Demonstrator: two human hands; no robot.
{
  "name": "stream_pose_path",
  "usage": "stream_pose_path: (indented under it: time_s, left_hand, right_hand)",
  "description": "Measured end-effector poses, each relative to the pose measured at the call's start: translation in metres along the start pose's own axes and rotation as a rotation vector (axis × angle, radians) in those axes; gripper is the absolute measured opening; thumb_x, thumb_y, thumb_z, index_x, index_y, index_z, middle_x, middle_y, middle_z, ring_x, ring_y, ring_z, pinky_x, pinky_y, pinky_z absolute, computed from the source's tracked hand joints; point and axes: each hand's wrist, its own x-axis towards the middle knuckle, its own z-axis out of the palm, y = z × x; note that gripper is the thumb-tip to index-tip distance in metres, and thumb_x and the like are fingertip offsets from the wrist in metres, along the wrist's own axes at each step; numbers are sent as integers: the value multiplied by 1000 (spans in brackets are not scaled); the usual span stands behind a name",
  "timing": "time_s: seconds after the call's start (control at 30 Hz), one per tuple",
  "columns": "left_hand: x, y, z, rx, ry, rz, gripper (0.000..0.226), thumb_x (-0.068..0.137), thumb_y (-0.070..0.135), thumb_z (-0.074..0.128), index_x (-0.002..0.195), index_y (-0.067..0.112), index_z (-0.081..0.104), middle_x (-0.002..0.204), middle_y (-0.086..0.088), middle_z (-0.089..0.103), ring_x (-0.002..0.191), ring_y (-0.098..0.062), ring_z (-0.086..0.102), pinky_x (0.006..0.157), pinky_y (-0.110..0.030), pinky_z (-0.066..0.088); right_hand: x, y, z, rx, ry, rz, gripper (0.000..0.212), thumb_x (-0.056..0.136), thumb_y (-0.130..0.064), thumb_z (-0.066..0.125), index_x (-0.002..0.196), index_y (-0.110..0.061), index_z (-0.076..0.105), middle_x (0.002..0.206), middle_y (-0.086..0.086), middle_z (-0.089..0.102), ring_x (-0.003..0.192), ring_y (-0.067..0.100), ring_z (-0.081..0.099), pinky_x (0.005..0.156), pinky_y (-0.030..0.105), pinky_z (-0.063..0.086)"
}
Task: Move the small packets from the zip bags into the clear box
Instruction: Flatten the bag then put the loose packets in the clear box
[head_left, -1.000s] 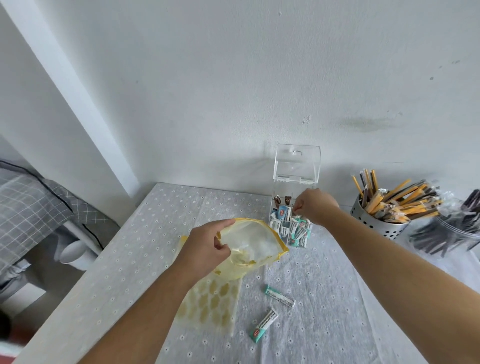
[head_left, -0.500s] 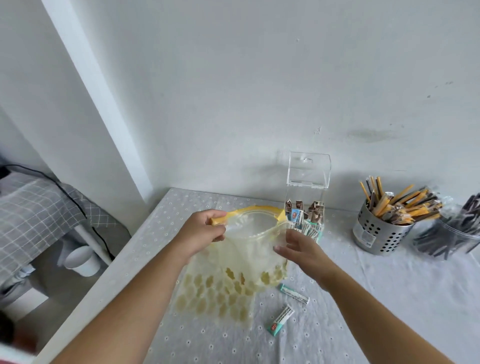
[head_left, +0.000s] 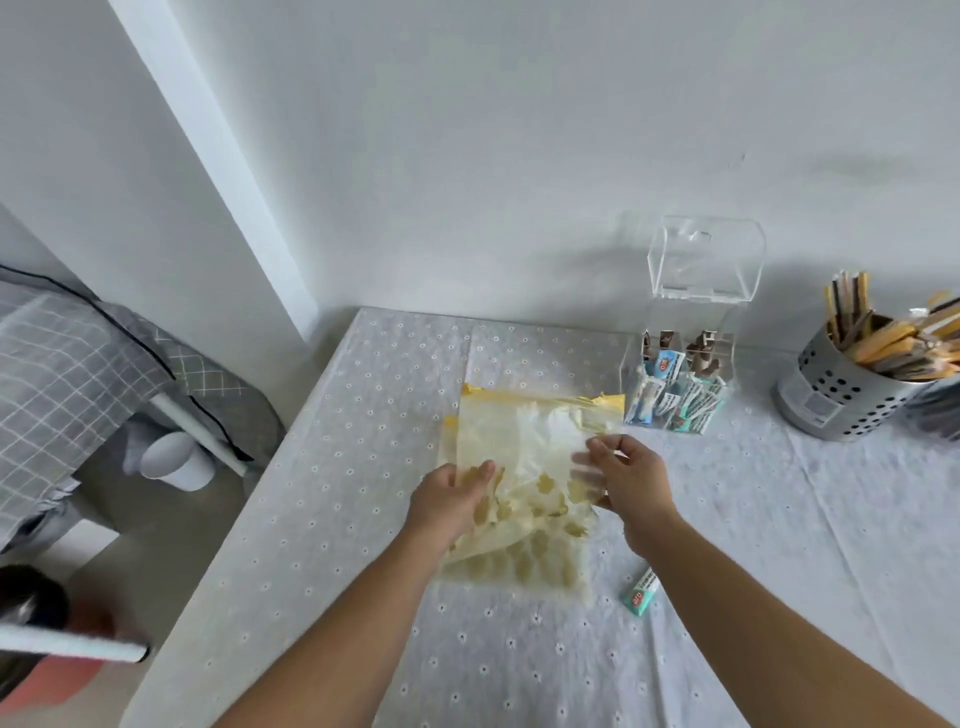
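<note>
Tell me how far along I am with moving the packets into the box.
Mostly done: the clear box, lid up, holds a heap of packets. In hand: the left hand and right hand hold a yellow zip bag that looks empty. Left: one teal packet lies on the tablecloth beside the right forearm.

I read the zip bag (head_left: 530, 447) as thin crinkled translucent plastic, glossy; the clear box (head_left: 701, 270) at 2 o'clock as smooth shiny hard plastic. The tablecloth (head_left: 363, 519): matt eyelet cloth. The holder (head_left: 831, 400) at 3 o'clock: perforated matt metal.
</note>
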Motion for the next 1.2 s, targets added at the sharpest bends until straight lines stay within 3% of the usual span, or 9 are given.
stream_pose_path:
  time_s: [0.07, 0.2, 0.27, 0.37, 0.5, 0.63, 0.8, 1.07, 1.2]
  left_hand:
    - [7, -11, 3, 54, 124, 41, 42, 91, 42, 54, 63, 14, 40, 63, 0, 47, 58, -15, 44, 56, -29, 33]
    - [23, -26, 4, 145, 228, 110, 41, 95, 38, 49, 63, 16, 37, 60, 1, 43, 54, -16, 40, 53, -30, 32]
    - [25, -28, 3, 208, 196, 114, 36, 95, 43, 46, 72, 15, 42, 69, 1, 48, 62, -18, 47, 57, -30, 35]
    - [23, -31, 0, 411, 217, 146, 43, 95, 49, 40, 114, 12, 47, 105, -1, 55, 95, -25, 59, 69, -31, 40]
    - [20, -35, -9, 541, 456, 511, 48, 89, 47, 40, 122, 14, 50, 118, -7, 56, 103, -28, 54, 77, -38, 45]
    - [31, -27, -7, 655, 209, 838, 48, 92, 40, 34, 134, 19, 45, 140, -1, 46, 126, -22, 44, 98, -39, 39]
    - [47, -34, 5, 845, -172, 716, 56, 99, 48, 27, 150, 29, 14, 159, 8, 7, 146, -13, 10, 117, -38, 17]
    - [55, -47, 13, 1072, -273, 590, 68, 95, 58, 16, 149, 27, -11, 157, 5, -19, 145, -13, -14, 119, -36, 2]
    - [55, -48, 11, 1106, -264, 609, 69, 96, 56, 21, 149, 26, -12, 157, 4, -21, 145, -14, -16, 118, -34, -1]
  right_hand:
    - [6, 14, 11, -55, 48, 9, 13, 95, -14, 55, 82, -15, 58, 79, 7, 69, 61, 21, 60, 52, 28, 47]
    - [27, 39, 18, -261, 96, 13, 16, 92, -20, 59, 76, -19, 61, 70, 6, 67, 56, 25, 57, 55, 37, 48]
    - [35, 41, 16, -358, 117, 16, 14, 91, -28, 59, 95, -17, 65, 74, 1, 65, 62, 21, 57, 61, 37, 46]
    - [28, 33, 15, -546, 166, -59, 32, 93, -35, 55, 119, -16, 54, 96, -3, 61, 81, 17, 57, 72, 29, 42]
    - [-24, 36, 7, -681, 222, -440, 15, 91, -25, 59, 102, -16, 55, 96, -4, 57, 88, 14, 53, 77, 25, 38]
    - [-58, 63, -6, -912, 34, -860, 19, 83, -32, 58, 86, -13, 60, 84, -5, 56, 81, 9, 49, 75, 18, 39]
    - [-46, 83, -4, -1170, -160, -899, 25, 79, -39, 64, 98, -25, 59, 99, -4, 63, 90, 16, 59, 77, 26, 52]
    - [-30, 85, -9, -1154, -209, -945, 15, 71, -11, 75, 77, -17, 62, 82, -4, 65, 72, 16, 60, 65, 27, 54]
    - [-36, 84, -31, -1292, -347, -940, 9, 71, -18, 69, 72, -23, 62, 74, -9, 61, 68, 11, 56, 67, 19, 43]
